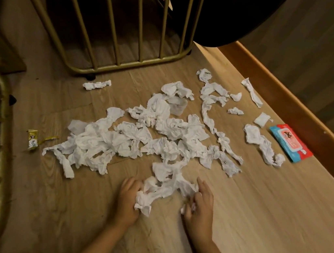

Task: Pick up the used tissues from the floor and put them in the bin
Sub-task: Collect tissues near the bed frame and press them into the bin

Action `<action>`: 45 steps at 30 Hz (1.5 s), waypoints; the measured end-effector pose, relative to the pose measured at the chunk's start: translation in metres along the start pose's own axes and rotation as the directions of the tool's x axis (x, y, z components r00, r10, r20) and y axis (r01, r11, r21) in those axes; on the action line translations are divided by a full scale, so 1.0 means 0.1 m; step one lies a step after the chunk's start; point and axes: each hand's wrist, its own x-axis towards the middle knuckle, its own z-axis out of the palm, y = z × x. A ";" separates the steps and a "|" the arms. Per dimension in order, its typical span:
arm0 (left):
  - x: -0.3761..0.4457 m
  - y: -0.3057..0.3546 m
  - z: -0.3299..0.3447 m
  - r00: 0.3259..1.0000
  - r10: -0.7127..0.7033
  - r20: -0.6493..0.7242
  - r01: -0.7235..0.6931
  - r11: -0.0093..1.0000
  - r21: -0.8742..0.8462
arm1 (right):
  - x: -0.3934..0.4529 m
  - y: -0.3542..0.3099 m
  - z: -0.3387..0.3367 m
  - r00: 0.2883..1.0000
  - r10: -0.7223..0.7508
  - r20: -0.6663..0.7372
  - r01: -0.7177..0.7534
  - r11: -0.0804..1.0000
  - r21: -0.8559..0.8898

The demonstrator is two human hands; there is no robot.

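- The left hand (129,197) has its fingers curled into the near end of a crumpled strip of tissue (160,191), gripping it against the wooden floor (256,212).
- The right hand (201,207) pinches the other side of that strip, with a scrap of white showing under its curled fingers.
- Just beyond both hands the main heap of used tissues (139,137) spreads across the floor, touching the held strip.
- Loose pieces (263,143) lie further right, near a pack of wipes (291,142) beside the wooden ledge (303,114).
- A yellow wrapper (32,140) lies left of the heap, and gold metal bars (117,41) stand behind it.
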 end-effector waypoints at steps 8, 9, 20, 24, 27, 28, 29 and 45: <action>-0.06 0.10 -0.11 0.959 -0.099 -0.266 0.096 0.995 -0.024 | 0.47 -0.49 0.30 0.971 -0.132 0.199 0.144 0.989 -0.046; -0.06 0.07 -0.10 0.954 -0.104 -0.283 0.117 0.993 0.031 | 0.48 -0.52 0.36 0.964 -0.110 0.242 0.142 0.983 -0.119; -0.10 0.05 -0.16 0.967 -0.150 -0.205 0.133 0.987 -0.091 | 0.13 -0.28 0.35 0.927 -0.214 0.307 0.235 0.972 -0.031; -0.02 0.18 -0.22 0.972 -0.122 -0.202 0.074 0.970 -0.232 | 0.27 -0.42 0.17 0.944 -0.197 0.264 0.191 0.980 0.049; 0.31 0.45 -0.35 0.956 -0.197 -0.219 0.132 0.951 -0.278 | 0.58 -0.63 0.05 0.958 -0.162 0.238 0.155 0.987 0.046; 0.44 0.54 -0.42 0.958 -0.166 -0.234 0.113 0.967 -0.226 | 0.71 -0.70 0.01 0.954 -0.178 0.240 0.177 0.984 0.027; 0.59 0.64 -0.50 0.961 -0.127 -0.247 0.085 0.981 -0.173 | 0.85 -0.78 -0.04 0.948 -0.208 0.241 0.213 0.977 0.005; 2.00 3.03 -1.27 0.982 0.177 -0.072 -0.163 0.973 0.160 | 2.40 -1.72 -2.25 0.795 -0.600 -0.085 0.593 0.800 -0.093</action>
